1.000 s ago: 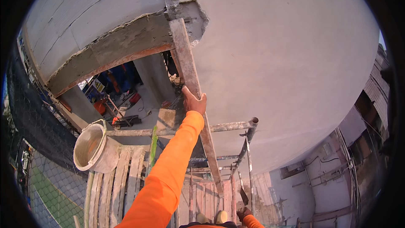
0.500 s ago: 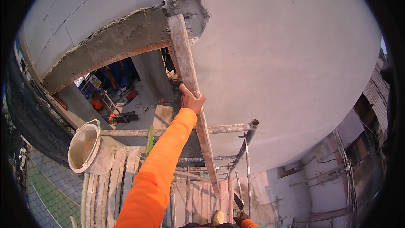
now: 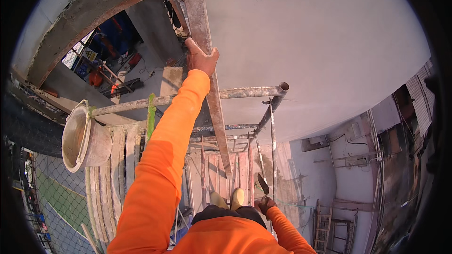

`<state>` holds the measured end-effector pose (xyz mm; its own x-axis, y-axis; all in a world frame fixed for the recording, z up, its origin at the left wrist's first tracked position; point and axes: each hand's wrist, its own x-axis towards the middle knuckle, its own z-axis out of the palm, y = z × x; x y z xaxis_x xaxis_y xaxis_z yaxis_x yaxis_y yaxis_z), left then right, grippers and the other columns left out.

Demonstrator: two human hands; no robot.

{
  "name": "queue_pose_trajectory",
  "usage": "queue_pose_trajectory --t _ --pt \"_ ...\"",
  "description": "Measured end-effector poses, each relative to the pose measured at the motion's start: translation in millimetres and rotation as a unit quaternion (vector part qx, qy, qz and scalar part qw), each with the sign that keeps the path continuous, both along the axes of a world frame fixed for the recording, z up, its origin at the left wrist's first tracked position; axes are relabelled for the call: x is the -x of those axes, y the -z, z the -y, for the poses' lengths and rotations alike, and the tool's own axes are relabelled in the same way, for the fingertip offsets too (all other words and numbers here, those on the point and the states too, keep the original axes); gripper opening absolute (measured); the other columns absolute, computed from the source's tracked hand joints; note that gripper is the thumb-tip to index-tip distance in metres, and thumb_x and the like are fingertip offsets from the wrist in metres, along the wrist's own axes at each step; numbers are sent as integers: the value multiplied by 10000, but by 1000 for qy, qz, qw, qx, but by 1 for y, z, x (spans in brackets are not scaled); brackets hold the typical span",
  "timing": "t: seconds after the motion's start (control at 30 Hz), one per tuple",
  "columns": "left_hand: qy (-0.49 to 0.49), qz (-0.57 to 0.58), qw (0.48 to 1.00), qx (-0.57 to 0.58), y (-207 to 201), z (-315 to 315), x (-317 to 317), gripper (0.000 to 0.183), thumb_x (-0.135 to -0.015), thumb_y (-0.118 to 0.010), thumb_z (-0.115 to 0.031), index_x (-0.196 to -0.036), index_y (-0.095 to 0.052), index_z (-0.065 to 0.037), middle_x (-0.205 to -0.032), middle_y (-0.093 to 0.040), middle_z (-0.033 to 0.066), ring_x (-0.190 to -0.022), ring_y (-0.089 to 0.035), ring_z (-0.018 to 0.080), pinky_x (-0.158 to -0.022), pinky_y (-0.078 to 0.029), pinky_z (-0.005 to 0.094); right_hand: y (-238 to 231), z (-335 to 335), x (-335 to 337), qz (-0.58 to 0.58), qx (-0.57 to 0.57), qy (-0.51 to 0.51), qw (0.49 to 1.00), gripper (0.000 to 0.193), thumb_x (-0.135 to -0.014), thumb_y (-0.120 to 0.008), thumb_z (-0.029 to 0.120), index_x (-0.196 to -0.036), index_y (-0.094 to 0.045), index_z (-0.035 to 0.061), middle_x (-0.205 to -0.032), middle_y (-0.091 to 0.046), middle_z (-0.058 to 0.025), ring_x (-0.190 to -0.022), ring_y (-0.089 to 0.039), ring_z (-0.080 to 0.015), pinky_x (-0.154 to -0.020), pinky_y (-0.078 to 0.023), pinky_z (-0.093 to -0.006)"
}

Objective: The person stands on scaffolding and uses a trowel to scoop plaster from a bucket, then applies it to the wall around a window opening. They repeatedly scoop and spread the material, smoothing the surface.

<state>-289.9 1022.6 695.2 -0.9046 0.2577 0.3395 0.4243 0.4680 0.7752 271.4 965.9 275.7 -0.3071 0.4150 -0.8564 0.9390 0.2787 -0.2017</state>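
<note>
My left hand (image 3: 201,59), reaching out in an orange sleeve, is wrapped round a long, plaster-stained straightedge board (image 3: 214,99). The board stands on end along the edge of the window opening, beside the smooth grey wall (image 3: 320,47). Its lower end hangs over the scaffold planks. Down by my right side, my right hand (image 3: 266,204) is closed on a trowel (image 3: 263,184), its dark pointed blade sticking up. The trowel is apart from the wall, and its handle is mostly hidden by my fingers.
A scaffold rail (image 3: 240,93) crosses before me, with an upright pipe (image 3: 270,110) at its right end. A plaster-smeared bucket (image 3: 96,143) stands at left on wooden planks (image 3: 117,160). Below my boots (image 3: 237,198) are more planks. Wire fencing (image 3: 56,197) lies lower left.
My view has tipped downward, so the wall, rail and bucket sit higher and more of my body shows. Both hands keep their hold on the board and trowel.
</note>
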Motion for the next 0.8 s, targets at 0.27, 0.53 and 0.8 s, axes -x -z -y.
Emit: queue_pose_trajectory --t 0.27,0.53,0.8 --pt "-46 -89 992 -76 6 4 -18 1081 -801 -843 -252 -1609 -152 -53 -1538 -368 276 -1401 -447 448 -1156 -402 535 -16 -11 28 -49 -31 -66 996 782 -896 -708 565 -1453 -557 38 -1421 -634 -245 -1303 -620 -426 -1117 -496 -464" --pt "22 23 977 -210 45 175 -149 901 -910 -769 -235 -1604 -225 -48 -1446 -480 216 -1309 -524 333 -1091 -451 475 -155 4 110 -375 -41 -112 919 624 -857 -736 221 -1364 -448 -1 -1039 -710 -214 -927 -712 -398 -848 -573 -434" --pt "-186 -50 976 104 88 422 -221 491 -851 -810 -254 -1247 -610 -44 -1261 -621 214 -1209 -557 440 -1030 -458 530 -409 45 326 -672 -47 -376 637 507 -996 -688 262 -1415 -537 21 -1073 -705 -234 -887 -708 -425 -780 -565 -446"
